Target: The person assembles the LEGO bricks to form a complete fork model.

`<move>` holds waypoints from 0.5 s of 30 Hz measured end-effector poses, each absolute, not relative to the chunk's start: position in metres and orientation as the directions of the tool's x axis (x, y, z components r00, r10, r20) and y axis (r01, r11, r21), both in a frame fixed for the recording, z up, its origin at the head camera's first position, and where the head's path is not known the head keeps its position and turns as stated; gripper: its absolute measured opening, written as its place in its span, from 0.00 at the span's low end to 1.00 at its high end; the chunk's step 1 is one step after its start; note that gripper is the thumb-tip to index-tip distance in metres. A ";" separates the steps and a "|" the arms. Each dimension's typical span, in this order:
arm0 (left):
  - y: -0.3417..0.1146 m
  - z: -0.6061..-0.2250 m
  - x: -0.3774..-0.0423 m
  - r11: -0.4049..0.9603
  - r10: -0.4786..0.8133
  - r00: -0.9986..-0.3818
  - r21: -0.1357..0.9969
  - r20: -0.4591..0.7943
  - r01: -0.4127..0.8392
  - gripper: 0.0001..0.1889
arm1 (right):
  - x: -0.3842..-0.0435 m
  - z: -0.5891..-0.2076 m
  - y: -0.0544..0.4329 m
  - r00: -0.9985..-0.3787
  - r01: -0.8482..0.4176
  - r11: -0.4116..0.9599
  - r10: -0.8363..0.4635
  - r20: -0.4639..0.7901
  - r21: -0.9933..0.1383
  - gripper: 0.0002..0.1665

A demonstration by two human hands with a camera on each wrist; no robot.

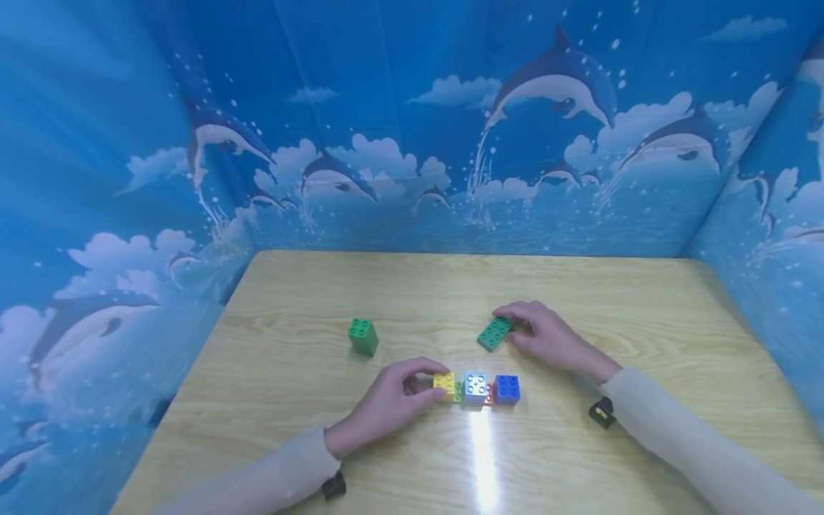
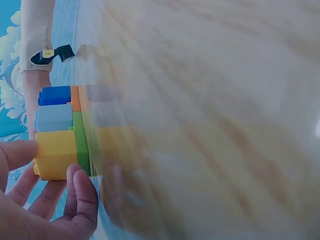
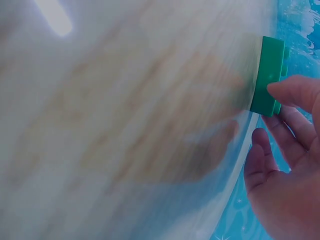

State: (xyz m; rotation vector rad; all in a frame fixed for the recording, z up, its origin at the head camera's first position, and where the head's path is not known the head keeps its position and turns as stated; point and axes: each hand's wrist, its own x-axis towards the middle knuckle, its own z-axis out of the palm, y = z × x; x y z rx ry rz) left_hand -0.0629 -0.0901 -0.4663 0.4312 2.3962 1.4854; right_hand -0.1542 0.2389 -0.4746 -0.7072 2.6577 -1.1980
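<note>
My left hand (image 1: 389,400) pinches a yellow toy brick (image 1: 443,381) between thumb and fingers. That brick stands at the left end of a joined row. A light blue brick (image 1: 476,390) is in the middle and a dark blue brick (image 1: 507,390) at the right end. Beneath them run a thin green plate (image 2: 81,142) and an orange plate (image 2: 75,98). Farther back and to the right, my right hand (image 1: 547,340) holds a long green brick (image 1: 493,335) near its far end, studs facing up. The right wrist view shows the thumb against the side of this green brick (image 3: 267,75).
A tall green block (image 1: 363,338) stands alone on the wooden table (image 1: 309,293), back and left of the row. Behind and at the sides hang blue curtains (image 1: 412,214) printed with dolphins. A bright light reflection lies in front of the row.
</note>
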 end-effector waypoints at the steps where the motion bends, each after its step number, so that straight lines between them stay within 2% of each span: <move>1: -0.090 -0.466 -0.063 0.421 0.401 -0.912 0.901 -0.082 0.104 0.17 | -0.154 -0.474 0.238 -0.881 -0.359 0.577 -0.468 0.063 -0.734 0.29; 15: -0.091 -0.468 -0.064 0.409 0.412 -0.908 0.906 -0.075 0.111 0.17 | -0.140 -0.471 0.234 -0.894 -0.295 0.593 -0.447 -0.002 -0.749 0.24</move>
